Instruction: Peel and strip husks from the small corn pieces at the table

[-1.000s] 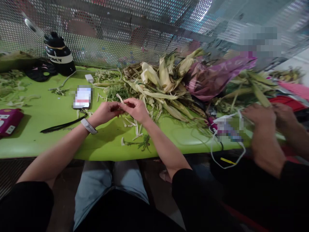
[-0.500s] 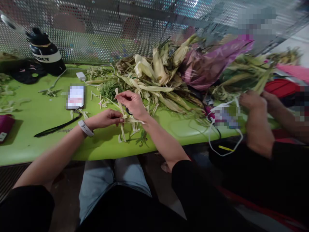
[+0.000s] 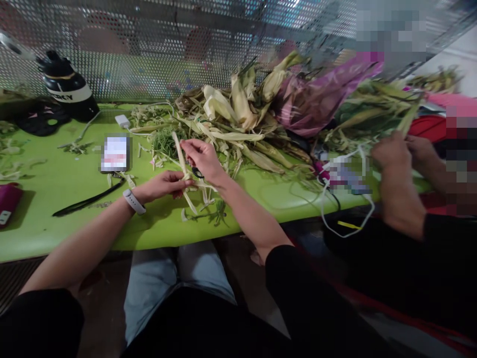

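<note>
My right hand [image 3: 203, 160] is closed on a pale strip of corn husk [image 3: 180, 154] that stands up from its fingers; a small dark object sits under its palm. My left hand [image 3: 164, 184], with a white wristband [image 3: 133, 201], pinches the lower end of the same strip just above the green table [image 3: 55, 219]. Loose husk strips [image 3: 197, 199] lie under both hands. A big heap of corn husks and cobs [image 3: 238, 119] lies just beyond.
A phone [image 3: 115, 153] and a black strap [image 3: 87, 200] lie left of my hands. A dark bottle [image 3: 69, 87] stands at the back left by a perforated metal screen [image 3: 156, 54]. At the right another person's hands [image 3: 395, 154] work on husks near a purple bag [image 3: 320, 104].
My right hand has lifted away from the left, drawing the husk strip upward between them. The view has shifted slightly down and left. The other person's hands have moved up a little.
</note>
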A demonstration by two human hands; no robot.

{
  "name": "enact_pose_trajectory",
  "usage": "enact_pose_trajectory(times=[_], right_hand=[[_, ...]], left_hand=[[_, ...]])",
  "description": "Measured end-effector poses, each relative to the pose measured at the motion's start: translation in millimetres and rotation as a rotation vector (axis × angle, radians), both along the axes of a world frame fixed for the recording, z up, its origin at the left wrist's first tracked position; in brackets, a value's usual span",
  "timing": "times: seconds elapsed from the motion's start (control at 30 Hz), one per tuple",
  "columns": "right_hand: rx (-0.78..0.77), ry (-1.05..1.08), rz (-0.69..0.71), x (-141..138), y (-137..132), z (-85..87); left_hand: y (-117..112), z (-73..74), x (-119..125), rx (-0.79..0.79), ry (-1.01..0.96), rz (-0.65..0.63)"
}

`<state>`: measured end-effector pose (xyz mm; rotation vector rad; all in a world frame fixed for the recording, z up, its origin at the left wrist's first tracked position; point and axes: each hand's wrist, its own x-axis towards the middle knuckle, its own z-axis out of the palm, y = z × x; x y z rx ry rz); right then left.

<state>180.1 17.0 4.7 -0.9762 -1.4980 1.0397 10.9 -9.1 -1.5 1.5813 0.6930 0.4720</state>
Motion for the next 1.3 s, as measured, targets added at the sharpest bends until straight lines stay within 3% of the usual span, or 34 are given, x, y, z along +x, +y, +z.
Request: enact_pose_trajectory(times=[0.17,0.3,0.37,0.47,0.67,0.8,0.93,1.03,1.17,1.3], right_hand=[[-0.144,0.005,0.021,18.8,7.9,9.6],[-0.102,-0.157,0.156,20.2,1.8,14.0],[-0.06,-0.154,0.223,16.6,-1.5,12.6],[-0.002,-0.128,0.202,12.5,-0.8,6.8],[0.221,-0.226,-0.023,14.6,10.5,-3.2],[0.25,-0.233,-0.106,18.7,8.9,2.9],[0.215,-0.197,-0.242,24.2,0.1,14.3],[0.147,-0.296,-0.154,23.0,-4.3,14.5],[0.113,-0.378,0.023,14.2,-5.2,5.6],[0.171,-0.415,-0.005,11.6,-2.2,1.3]], left_hand=[[6.7,-2.8,-2.3,-0.068,-0.225,0.338],[7.6,-2.2,0.4,-0.117,-0.336,0.493],[7.1,-2.4,1.5,-0.126,-0.35,0.514],[7.0,-4.4,0.9,-0.087,-0.313,0.49],[7.6,-7.6,-2.7,0.048,-0.213,0.36],[8.0,-7.2,-2.4,0.025,-0.222,0.378],[10.8,-5.8,-4.2,-0.058,-0.381,0.447],[12.1,-4.3,-6.4,-0.112,-0.452,0.491],[11.4,-4.8,-5.3,-0.071,-0.414,0.524],[10.7,-4.0,-3.0,-0.024,-0.378,0.549]])
